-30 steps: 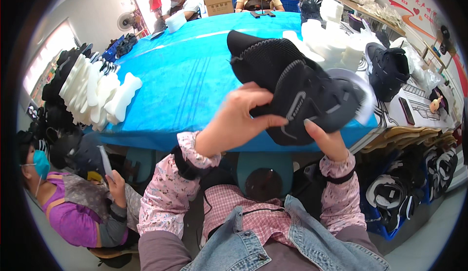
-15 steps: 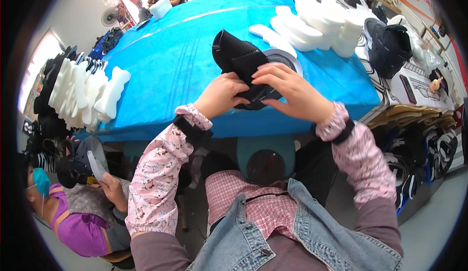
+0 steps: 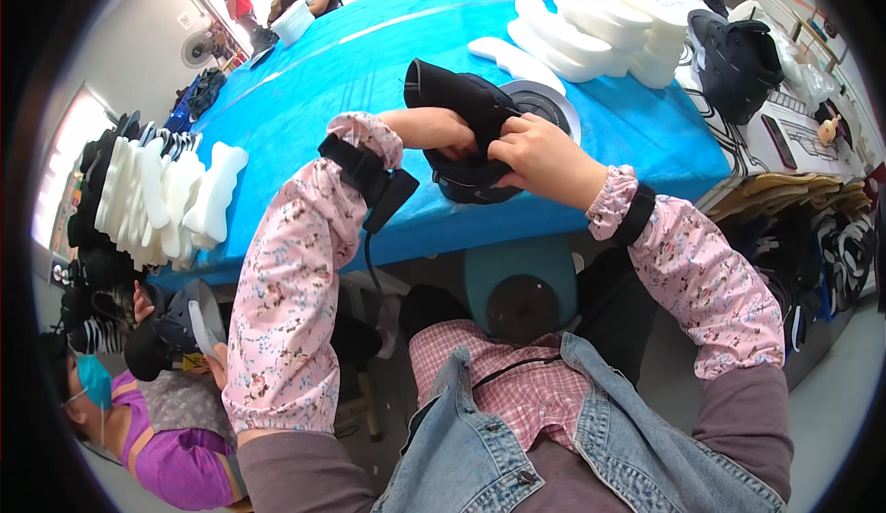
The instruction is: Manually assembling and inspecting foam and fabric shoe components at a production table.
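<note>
A black boot [image 3: 480, 176] lies on its side near the front edge of the blue-covered table, with its grey, white-rimmed sole end [image 3: 546, 105] toward the right. Its soft black shaft or flap [image 3: 443, 89] stands up at the far left. My left hand [image 3: 438, 132] reaches into the boot's opening, and its fingers are mostly hidden there. My right hand [image 3: 544, 153] is closed on the opening's right edge, thumb below and fingers bent above. White foot-shaped pads [image 3: 517, 61] lie just beyond the boot.
White pads [image 3: 152, 190] stand in a row at the left table edge; more are stacked [image 3: 591, 33] at the far right. Another black boot [image 3: 734, 75] and a phone [image 3: 778, 141] are on the right. A person [image 3: 175, 439] sits close on my left holding footwear.
My left hand has gone from gripping the outside of the black boot to reaching inside its opening. The right hand has closed lower on the edge, and the boot has tipped over slightly.
</note>
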A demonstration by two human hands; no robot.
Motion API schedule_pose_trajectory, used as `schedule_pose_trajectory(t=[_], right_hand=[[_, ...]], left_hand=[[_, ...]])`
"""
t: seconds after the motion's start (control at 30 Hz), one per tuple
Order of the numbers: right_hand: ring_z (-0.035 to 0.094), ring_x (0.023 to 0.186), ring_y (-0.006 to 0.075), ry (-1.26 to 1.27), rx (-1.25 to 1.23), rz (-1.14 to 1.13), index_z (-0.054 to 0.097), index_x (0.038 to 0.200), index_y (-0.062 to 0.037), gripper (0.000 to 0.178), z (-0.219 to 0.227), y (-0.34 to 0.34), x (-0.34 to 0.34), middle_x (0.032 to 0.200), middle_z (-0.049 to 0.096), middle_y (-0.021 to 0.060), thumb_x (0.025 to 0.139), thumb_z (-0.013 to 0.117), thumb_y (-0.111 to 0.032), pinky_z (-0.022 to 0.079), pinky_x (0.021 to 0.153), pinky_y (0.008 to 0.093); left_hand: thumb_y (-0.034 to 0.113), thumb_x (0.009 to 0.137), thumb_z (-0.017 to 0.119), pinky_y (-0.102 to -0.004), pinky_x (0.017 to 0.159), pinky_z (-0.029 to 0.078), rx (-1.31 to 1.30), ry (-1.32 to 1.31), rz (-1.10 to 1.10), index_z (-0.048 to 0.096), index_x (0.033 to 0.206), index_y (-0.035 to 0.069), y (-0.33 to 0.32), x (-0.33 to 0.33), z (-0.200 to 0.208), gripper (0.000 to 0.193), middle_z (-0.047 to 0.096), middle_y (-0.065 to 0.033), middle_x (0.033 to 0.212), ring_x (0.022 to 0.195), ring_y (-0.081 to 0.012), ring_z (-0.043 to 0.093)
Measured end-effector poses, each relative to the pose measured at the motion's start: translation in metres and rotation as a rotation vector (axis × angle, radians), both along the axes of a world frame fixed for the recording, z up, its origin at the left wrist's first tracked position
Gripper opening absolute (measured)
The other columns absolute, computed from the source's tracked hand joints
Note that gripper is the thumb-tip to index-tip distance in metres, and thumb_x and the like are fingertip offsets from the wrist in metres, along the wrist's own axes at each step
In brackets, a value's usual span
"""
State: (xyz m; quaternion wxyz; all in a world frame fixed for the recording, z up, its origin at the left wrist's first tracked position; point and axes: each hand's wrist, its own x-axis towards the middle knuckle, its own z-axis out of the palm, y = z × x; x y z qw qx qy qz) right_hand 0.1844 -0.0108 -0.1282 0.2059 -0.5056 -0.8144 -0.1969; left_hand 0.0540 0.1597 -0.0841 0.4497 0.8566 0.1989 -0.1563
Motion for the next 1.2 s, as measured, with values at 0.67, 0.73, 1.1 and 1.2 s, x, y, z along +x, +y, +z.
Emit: schedule_pose_trajectory(t=[0.67,0.73,1.1,1.2], right_hand=[[0.056,0.095,0.0214,0.201,0.080,0.084,0.061,0.095,-0.0081,0.032,-0.021,-0.016,0.004,0.093,0.060,0.0040,0.066,0.073,-0.013,0.043,0.089,0.0345],[0.056,0.095,0.0213,0.209,0.070,0.091,0.061,0.095,-0.0083,0.032,-0.021,-0.015,0.006,0.093,0.060,0.0041,0.066,0.073,-0.013,0.043,0.088,0.0346],[0.056,0.089,0.0214,0.188,0.052,0.073,0.060,0.087,-0.0079,0.027,-0.022,-0.015,0.007,0.083,0.061,0.0039,0.067,0.073,-0.020,0.043,0.082,0.0341],[0.056,0.085,0.0216,0.188,-0.054,0.023,0.059,0.083,-0.0076,0.030,-0.007,-0.015,0.005,0.080,0.061,0.0042,0.065,0.075,-0.027,0.043,0.080,0.0344]], left_hand=[[0.016,0.088,0.046,-0.0367,0.079,0.048,0.878,0.339,-0.578,0.062,0.106,0.006,-0.007,0.058,-0.046,0.026,0.063,-0.0119,0.105,0.093,-0.0255,0.062],[0.015,0.088,0.046,-0.0368,0.079,0.048,0.877,0.361,-0.574,0.062,0.106,0.006,-0.004,0.058,-0.044,0.025,0.063,-0.0122,0.105,0.093,-0.0256,0.062],[0.011,0.086,0.048,-0.0373,0.077,0.048,0.827,0.418,-0.598,0.061,0.103,0.004,0.006,0.059,-0.046,0.023,0.064,-0.0135,0.102,0.091,-0.0259,0.062],[0.010,0.085,0.048,-0.0375,0.076,0.048,0.823,0.426,-0.598,0.060,0.103,0.003,0.007,0.061,-0.048,0.022,0.064,-0.0138,0.102,0.090,-0.0260,0.062]])
